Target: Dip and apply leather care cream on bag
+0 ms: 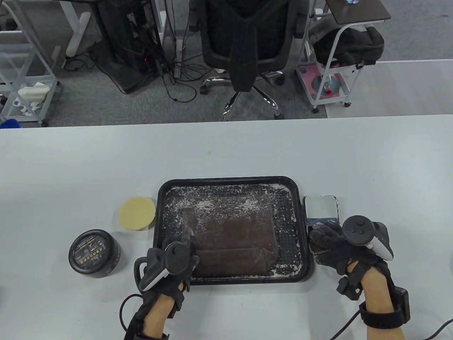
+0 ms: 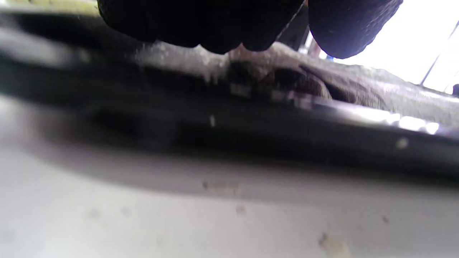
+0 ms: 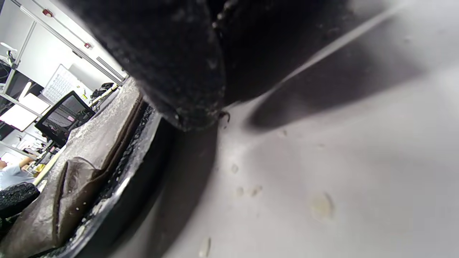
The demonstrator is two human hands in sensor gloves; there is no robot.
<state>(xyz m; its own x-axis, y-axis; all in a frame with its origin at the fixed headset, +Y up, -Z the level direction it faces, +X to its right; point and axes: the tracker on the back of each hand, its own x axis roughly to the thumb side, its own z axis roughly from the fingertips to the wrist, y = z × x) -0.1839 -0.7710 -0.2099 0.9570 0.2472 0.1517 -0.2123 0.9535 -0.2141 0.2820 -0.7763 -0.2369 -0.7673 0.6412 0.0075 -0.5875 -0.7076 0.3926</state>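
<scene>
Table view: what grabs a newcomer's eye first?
The black tray mid-table, dusted with white flecks, holding a flat brown bag. The left hand rests on the tray's near-left corner; the right hand lies beside its right rim. A closed black jar and yellow sponge sit to the left.

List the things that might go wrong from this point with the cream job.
1. White residue covers the tray and the top of the brown bag; rubbing cream over it might grind grit into the leather.
2. The left hand rests at the tray's near-left corner; pressing there may tip or slide the tray.
3. The cream jar looks closed, and the right hand is on the grey block, so neither hand is free to open it.
</scene>
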